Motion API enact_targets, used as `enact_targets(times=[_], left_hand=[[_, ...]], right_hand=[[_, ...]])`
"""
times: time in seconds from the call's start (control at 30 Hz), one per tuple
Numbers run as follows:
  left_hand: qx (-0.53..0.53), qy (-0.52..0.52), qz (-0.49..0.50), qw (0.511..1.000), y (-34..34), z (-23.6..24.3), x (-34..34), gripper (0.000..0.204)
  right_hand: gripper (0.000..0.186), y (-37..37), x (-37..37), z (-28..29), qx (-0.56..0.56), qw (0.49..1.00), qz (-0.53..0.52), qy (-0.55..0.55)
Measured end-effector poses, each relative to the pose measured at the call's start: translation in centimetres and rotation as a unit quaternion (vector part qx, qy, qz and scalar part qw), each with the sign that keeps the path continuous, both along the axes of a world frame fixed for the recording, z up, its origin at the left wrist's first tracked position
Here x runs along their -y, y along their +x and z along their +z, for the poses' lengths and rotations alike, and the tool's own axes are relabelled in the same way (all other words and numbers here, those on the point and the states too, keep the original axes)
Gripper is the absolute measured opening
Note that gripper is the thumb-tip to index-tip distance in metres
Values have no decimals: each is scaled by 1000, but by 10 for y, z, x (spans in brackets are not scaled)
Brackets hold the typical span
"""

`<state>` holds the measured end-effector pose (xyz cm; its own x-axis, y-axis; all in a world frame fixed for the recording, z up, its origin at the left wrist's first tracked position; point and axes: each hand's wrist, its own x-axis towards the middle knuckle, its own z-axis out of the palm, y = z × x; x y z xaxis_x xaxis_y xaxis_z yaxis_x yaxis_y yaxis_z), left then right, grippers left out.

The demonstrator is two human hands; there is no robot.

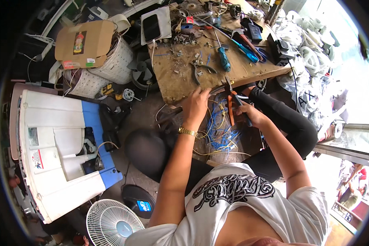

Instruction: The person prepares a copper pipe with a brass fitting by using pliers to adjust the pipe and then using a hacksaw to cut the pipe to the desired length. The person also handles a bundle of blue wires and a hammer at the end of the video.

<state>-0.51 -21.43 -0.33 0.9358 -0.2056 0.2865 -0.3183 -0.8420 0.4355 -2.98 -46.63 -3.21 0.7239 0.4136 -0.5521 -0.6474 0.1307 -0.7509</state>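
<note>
My right hand (pixel 252 115) grips pliers (pixel 235 99) with one orange and one dark handle. The handles are spread apart, and the jaws point up toward the front edge of the wooden table (pixel 172 82). At that same edge, my left hand (pixel 197 104) has its fingers drawn together; what they pinch, if anything, is too small to make out. A gold-coloured watch or bracelet (pixel 187 131) circles my left wrist. Below and between my hands lies a tangle of blue and yellow wires (pixel 221 131). Another pair of pliers (pixel 201 71) lies opened on the table.
On the table are a blue-handled screwdriver (pixel 224 59), a hammer (pixel 247 42), a phone (pixel 152 27) and small metal parts. A white and blue appliance body (pixel 57 139) and a fan (pixel 110 223) stand left. White plastic parts (pixel 311 45) are heaped at right.
</note>
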Motion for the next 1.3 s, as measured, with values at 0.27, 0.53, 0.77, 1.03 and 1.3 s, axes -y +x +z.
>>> enact_targets(times=[0.27,0.53,0.77,1.03,1.3], left_hand=[[-32,30,-47,998,10,15,-8,18],[4,27,-45,999,17,11,-4,19],[-46,13,-57,997,28,2,-10,18],[-10,-25,10,1000,30,4,-7,21],[-1,-69,46,997,38,61,-24,30]], right_hand=[[64,-4,-11,10,44,999,0,-18],[52,10,-13,-13,-2,1000,-16,12],[50,13,-22,-28,78,996,-12,-50],[49,0,-13,-16,66,997,22,13],[42,-3,4,29,53,999,-11,-6]])
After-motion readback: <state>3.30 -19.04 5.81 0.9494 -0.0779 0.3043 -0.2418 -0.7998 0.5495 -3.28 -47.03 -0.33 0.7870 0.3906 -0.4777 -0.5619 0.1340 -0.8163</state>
